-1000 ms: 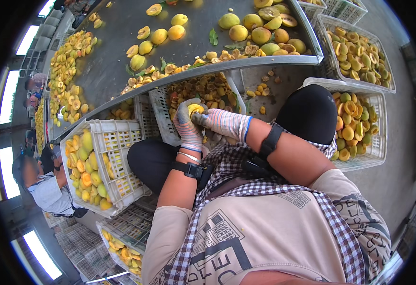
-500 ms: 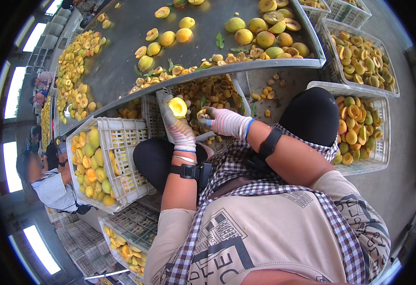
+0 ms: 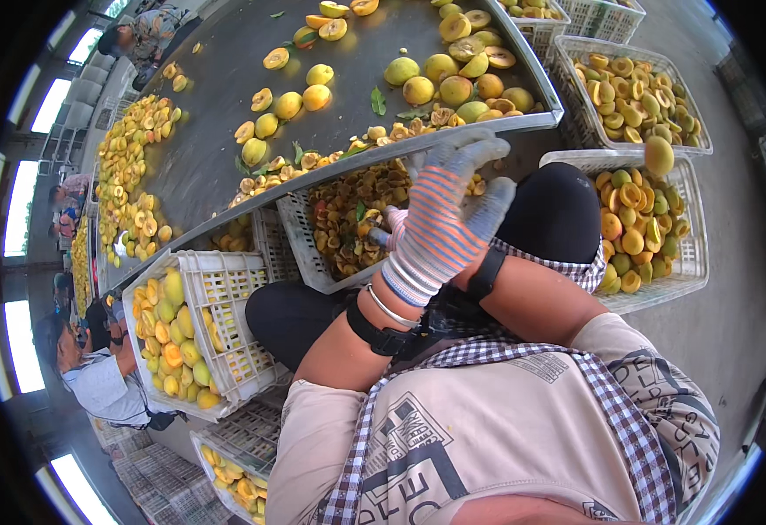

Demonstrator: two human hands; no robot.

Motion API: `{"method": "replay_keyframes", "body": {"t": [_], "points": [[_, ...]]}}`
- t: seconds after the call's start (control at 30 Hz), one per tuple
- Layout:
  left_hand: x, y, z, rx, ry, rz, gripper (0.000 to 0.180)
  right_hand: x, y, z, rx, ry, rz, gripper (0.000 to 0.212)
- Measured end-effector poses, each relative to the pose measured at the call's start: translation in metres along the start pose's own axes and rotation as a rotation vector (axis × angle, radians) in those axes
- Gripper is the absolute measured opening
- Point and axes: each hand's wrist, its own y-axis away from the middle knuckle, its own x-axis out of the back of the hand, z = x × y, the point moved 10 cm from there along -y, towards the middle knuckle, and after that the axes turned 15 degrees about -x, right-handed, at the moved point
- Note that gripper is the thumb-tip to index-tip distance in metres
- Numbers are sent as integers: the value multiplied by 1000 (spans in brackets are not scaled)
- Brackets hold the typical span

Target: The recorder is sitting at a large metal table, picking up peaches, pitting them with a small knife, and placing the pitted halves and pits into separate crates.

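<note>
My left hand [image 3: 453,197], in a striped glove with grey fingers, reaches across to the right with its fingers spread and nothing in them. A peach half [image 3: 659,157] is in mid-air beyond it, above the far edge of the right-hand crate [image 3: 700,249] of yellow-green peach halves. Behind my left wrist, my right hand [image 3: 392,229], also gloved, is mostly covered. Its visible fingers are curled; what they hold is hidden. Below and left of it stands a crate [image 3: 300,232] of dark, torn peach scraps and pits.
A metal-topped table [image 3: 217,96] bears whole and cut peaches, with a raised rim facing me. Another crate of halves [image 3: 707,131] stands at the far right. To my left, a tilted white crate [image 3: 234,306] holds peaches. A co-worker [image 3: 103,376] sits beyond it.
My left hand has swung from the scrap crate to the right and opened, letting go of a peach half that now flies toward the right-hand crate. The view has shifted slightly.
</note>
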Motion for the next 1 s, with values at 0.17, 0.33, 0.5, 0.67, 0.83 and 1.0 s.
{"method": "replay_keyframes", "body": {"t": [0.17,0.33,0.5,0.67,0.83,1.0], "points": [[73,126,-97,441,-542,22,36,-25,9,-41,68,818,-76,35],[83,215,-149,886,124,173,19,-26,21,-52,-35,996,-44,33],[84,256,-180,890,-136,21,24,-28,20,-48,59,1158,25,24],[74,259,-177,889,320,478,17,-18,26,-56,87,1175,136,21],[81,249,-173,841,248,346,21,-19,26,-54,37,1216,126,21],[116,254,-165,922,145,627,19,-5,29,-64,-95,1224,137,31]]}}
